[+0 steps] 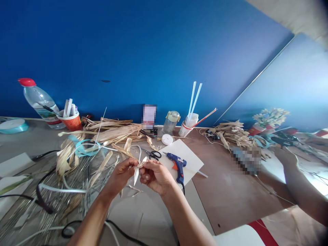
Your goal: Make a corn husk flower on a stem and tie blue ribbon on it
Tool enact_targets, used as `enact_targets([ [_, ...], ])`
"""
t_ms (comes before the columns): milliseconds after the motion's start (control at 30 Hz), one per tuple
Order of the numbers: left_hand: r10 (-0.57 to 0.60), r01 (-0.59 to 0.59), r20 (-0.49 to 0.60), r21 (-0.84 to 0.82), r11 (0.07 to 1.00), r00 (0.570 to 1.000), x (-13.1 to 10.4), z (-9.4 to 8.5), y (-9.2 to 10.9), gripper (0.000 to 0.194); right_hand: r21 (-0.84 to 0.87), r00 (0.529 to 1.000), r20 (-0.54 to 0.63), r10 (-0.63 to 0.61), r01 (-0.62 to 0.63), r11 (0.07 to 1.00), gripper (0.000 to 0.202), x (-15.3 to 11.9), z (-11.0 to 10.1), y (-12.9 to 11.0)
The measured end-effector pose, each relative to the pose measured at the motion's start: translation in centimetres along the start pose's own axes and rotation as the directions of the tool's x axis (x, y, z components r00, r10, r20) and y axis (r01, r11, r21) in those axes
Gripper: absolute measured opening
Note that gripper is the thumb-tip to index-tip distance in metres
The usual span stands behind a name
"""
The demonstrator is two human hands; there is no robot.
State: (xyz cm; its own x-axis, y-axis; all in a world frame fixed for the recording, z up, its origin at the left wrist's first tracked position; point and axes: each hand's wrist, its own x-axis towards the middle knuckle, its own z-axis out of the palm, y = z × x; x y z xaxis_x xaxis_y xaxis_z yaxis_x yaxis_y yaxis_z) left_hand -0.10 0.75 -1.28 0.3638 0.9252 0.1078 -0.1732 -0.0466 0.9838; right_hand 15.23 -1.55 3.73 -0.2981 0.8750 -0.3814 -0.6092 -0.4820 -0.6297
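Note:
Near the middle of the view, a small pale husk flower [136, 172] with pointed petals is held between both hands. My left hand [124, 172] pinches it from the left side, thumb and fingertips together. From the right, my right hand [156, 176] grips its upper part between thumb and forefinger, the other fingers curled. A blue glue gun [178, 166] lies on a white sheet [191, 155] to the right of my hands. Black-handled scissors [155, 155] rest just behind them.
Dried husks [118, 131], thin wires [77, 181] and cables crowd the left. Along the wall stand a bottle [42, 102], a red cup [71, 121], a jar [170, 123] and a cup with glue sticks [186, 129]. Another person's arms reach in at the right.

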Motion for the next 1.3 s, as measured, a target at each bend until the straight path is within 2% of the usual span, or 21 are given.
enact_targets([
  [133, -0.009, 0.009, -0.018, 0.018, 1.000, 1.000, -0.2, 0.2, 0.3, 0.017, 0.042, 0.999, 0.041, 0.016, -0.018, 0.999, 0.022, 0.0, 0.0, 0.3],
  [267, -0.004, 0.000, -0.090, -0.051, 0.999, 0.996, -0.2, 0.5, 0.4, 0.015, 0.095, 0.994, 0.104, 0.019, -0.029, 0.995, 0.022, 0.0, 0.1, 0.7],
  [367, -0.020, 0.009, -0.102, -0.102, 0.995, 0.995, -0.2, 0.6, 0.2, 0.017, 0.092, 0.994, 0.108, 0.015, -0.025, 0.995, 0.022, -0.1, 0.1, 0.7],
  [567, -0.075, 0.062, -0.153, -0.088, 0.994, 0.985, -0.1, 0.1, -0.4, 0.018, -0.014, 0.989, 0.062, -0.131, 0.132, 0.991, 0.025, -0.4, 0.0, 0.2],
  [733, -0.064, 0.062, -0.093, -0.022, 0.998, 0.994, 0.0, 0.1, -0.2, 0.017, -0.147, 0.972, 0.000, -0.236, 0.234, 0.961, 0.028, -0.3, 0.2, 0.2],
  [833, -0.047, 0.047, -0.022, -0.029, 0.998, 0.999, 0.0, 0.3, 0.1, 0.015, -0.115, 0.981, 0.010, -0.196, 0.195, 0.974, 0.028, -0.2, 0.1, 0.4],
  [933, -0.039, 0.044, 0.044, -0.121, 0.992, 0.998, -0.2, 0.4, 0.3, 0.014, -0.004, 0.995, 0.092, -0.046, 0.047, 0.999, 0.025, -0.1, -0.1, 0.4],
  [1033, -0.037, 0.043, 0.038, -0.151, 0.988, 0.999, -0.4, 0.4, 0.6, 0.012, 0.056, 0.977, 0.199, 0.071, -0.084, 0.995, 0.021, -0.1, -0.3, 0.4],
  [1167, -0.020, 0.020, -0.001, -0.101, 0.995, 1.000, -0.4, 0.3, 0.7, 0.012, 0.015, 0.978, 0.210, 0.018, -0.022, 1.000, 0.021, -0.3, -0.7, 0.3],
  [1300, -0.074, 0.069, -0.052, -0.091, 0.993, 0.996, -0.3, 0.2, 0.7, 0.013, -0.101, 0.975, 0.215, -0.059, 0.082, 0.992, 0.031, -0.5, -1.3, -0.7],
])
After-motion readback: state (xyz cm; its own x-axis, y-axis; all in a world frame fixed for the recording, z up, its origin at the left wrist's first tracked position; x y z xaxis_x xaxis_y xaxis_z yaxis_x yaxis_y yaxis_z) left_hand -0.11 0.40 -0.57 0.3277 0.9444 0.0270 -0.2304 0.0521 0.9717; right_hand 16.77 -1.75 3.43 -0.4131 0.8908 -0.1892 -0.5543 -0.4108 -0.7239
